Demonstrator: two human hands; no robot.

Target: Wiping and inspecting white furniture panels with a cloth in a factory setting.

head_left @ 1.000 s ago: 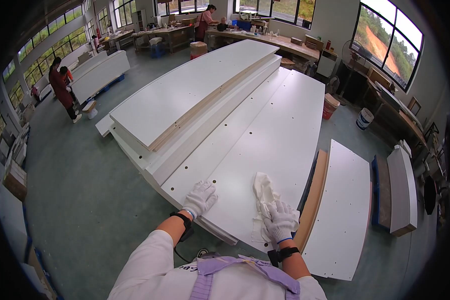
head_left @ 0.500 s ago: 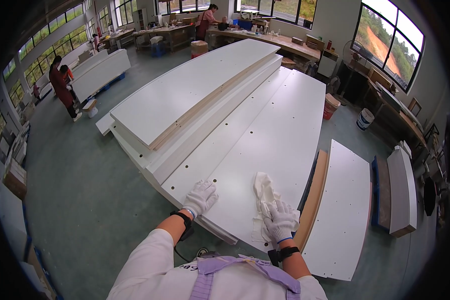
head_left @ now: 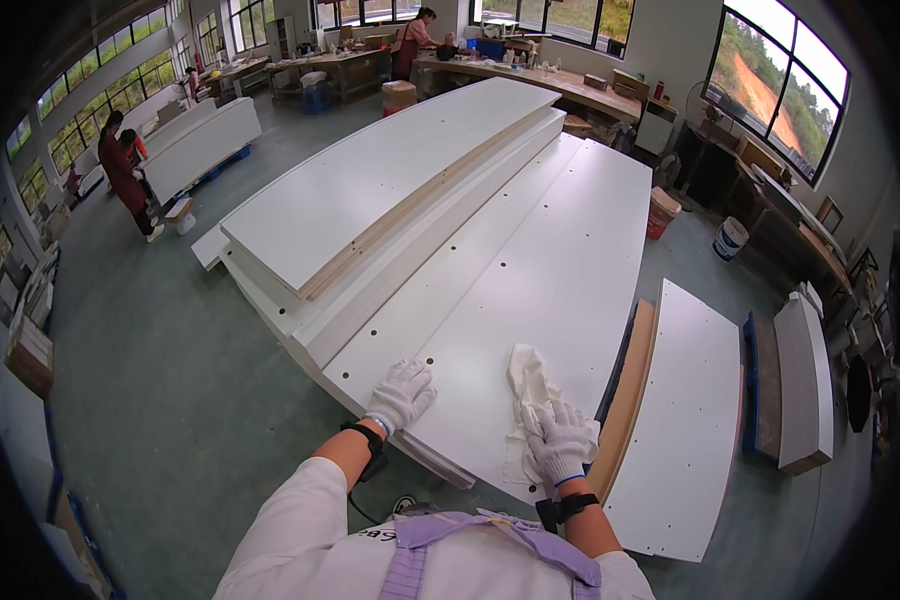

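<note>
A large white panel [head_left: 530,290] with small dark holes lies in front of me. My left hand [head_left: 404,393], in a white knit glove, rests on its near left part beside one of the holes, fingers laid on the surface and holding nothing. My right hand [head_left: 562,440], gloved too, presses a crumpled white cloth [head_left: 527,375] against the panel near its right front corner. Part of the cloth is hidden beneath the palm, while the rest sticks out beyond and left of the fingers.
Another white panel [head_left: 400,165] lies raised on the left. To my right stand a lower holed panel [head_left: 675,420] and a stack of narrow panels [head_left: 805,380]. A bucket [head_left: 730,238] stands farther off. One person [head_left: 125,175] is at the left, another [head_left: 410,45] at a far workbench [head_left: 540,80].
</note>
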